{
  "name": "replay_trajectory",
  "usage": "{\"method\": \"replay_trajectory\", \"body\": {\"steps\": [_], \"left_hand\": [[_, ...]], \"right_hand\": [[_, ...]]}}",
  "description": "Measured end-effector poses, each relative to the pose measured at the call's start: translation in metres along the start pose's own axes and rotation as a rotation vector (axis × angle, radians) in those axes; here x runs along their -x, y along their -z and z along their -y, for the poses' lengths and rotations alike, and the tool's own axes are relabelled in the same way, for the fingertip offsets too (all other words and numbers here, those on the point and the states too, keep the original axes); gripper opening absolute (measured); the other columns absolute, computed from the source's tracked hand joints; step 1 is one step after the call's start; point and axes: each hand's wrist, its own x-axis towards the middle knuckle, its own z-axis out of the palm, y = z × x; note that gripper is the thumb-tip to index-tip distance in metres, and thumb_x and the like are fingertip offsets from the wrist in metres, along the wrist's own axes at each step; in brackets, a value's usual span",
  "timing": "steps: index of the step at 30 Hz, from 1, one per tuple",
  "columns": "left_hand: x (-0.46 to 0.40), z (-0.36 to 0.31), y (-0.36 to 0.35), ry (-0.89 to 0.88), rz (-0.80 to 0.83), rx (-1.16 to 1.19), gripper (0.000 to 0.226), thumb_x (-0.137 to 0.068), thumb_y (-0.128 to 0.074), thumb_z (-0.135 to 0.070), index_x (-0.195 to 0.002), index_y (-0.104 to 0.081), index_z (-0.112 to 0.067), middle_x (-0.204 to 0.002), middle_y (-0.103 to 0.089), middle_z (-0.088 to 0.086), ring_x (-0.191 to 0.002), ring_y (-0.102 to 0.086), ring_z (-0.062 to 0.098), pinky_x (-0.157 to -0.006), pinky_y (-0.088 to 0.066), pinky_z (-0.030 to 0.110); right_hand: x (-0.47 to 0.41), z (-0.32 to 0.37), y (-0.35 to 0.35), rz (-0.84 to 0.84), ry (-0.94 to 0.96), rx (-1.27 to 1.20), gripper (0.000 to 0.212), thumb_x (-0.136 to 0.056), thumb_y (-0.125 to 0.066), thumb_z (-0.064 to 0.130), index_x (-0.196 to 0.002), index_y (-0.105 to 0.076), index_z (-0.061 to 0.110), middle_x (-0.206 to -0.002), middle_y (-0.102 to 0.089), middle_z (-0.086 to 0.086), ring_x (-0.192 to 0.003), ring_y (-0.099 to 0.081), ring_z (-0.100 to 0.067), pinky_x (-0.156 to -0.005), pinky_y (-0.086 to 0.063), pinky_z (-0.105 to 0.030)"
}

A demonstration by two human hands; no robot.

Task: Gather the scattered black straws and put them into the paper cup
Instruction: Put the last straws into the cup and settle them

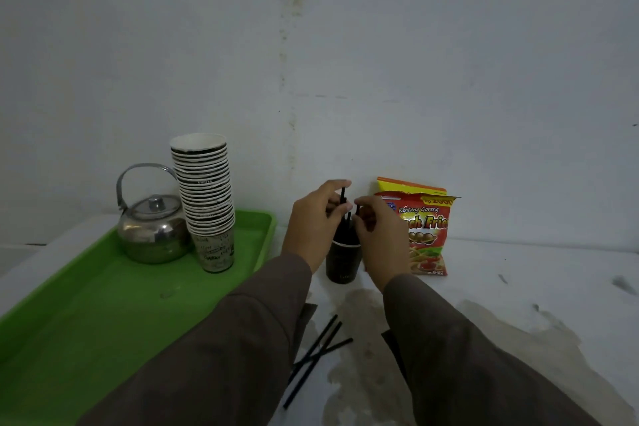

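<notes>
brown sleeves [242, 349] fill the foreground, both arms reaching forward to the dark paper cup [342, 263], which serves as the landmark. nearer the camera than the cup, loose black straws [321, 348] lie crossed on the stained white counter [518, 287], not yet gathered. above the cup's rim, the left hand [313, 221] pinches an upright straw [343, 199] between thumb and fingers, while the right hand [378, 228] pinches another straw end [357, 209], seemingly steadying the bunch so it drops in straight. several straws stand inside the cup. just right of the cup leans a snack packet [423, 228]; left of it, a green tray [103, 304] carries a cup stack [207, 201] and a kettle [154, 225]. roughly halfway done, i judge.
</notes>
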Motion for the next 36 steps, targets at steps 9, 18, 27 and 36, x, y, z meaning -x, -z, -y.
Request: {"method": "replay_trajectory", "body": {"steps": [9,18,27,36], "left_hand": [[0.007,0.014,-0.005,-0.051,0.059,-0.22,0.03,-0.085,-0.06,-0.009,-0.113,-0.061,-0.018,-0.103,-0.067,0.008,-0.096,-0.058,0.019,-0.083,-0.045,0.024],[0.012,0.019,0.003,-0.217,0.138,-0.605,0.033,-0.09,-0.053,-0.022,-0.12,-0.057,-0.009,-0.123,-0.058,0.006,-0.123,-0.035,0.025,-0.1,-0.036,0.034],[0.05,-0.016,0.04,-0.207,0.096,-0.448,0.03,-0.087,-0.054,-0.008,-0.115,-0.06,-0.016,-0.113,-0.056,0.005,-0.109,-0.043,0.019,-0.091,-0.031,0.019],[0.14,-0.014,0.056,0.137,0.355,-0.505,0.027,-0.085,-0.061,-0.023,-0.11,-0.054,-0.016,-0.107,-0.055,0.002,-0.1,-0.05,0.018,-0.084,-0.041,0.028]], "right_hand": [[-0.005,0.0,0.001,0.073,0.064,0.242,0.022,-0.087,-0.055,0.009,-0.106,-0.066,0.006,-0.109,-0.062,-0.009,-0.102,-0.054,-0.019,-0.087,-0.034,-0.018],[-0.001,0.005,0.008,0.11,0.027,0.36,0.029,-0.09,-0.048,0.011,-0.116,-0.06,0.004,-0.12,-0.061,-0.013,-0.118,-0.043,-0.027,-0.101,-0.033,-0.033],[0.038,0.024,0.027,0.015,0.077,0.171,0.029,-0.087,-0.054,0.008,-0.114,-0.061,0.01,-0.115,-0.063,-0.009,-0.11,-0.05,-0.021,-0.09,-0.033,-0.021],[0.108,0.005,0.023,0.646,0.292,0.366,0.038,-0.087,-0.052,0.007,-0.123,-0.055,0.02,-0.129,-0.056,-0.004,-0.119,-0.045,-0.018,-0.099,-0.031,-0.022]]}}
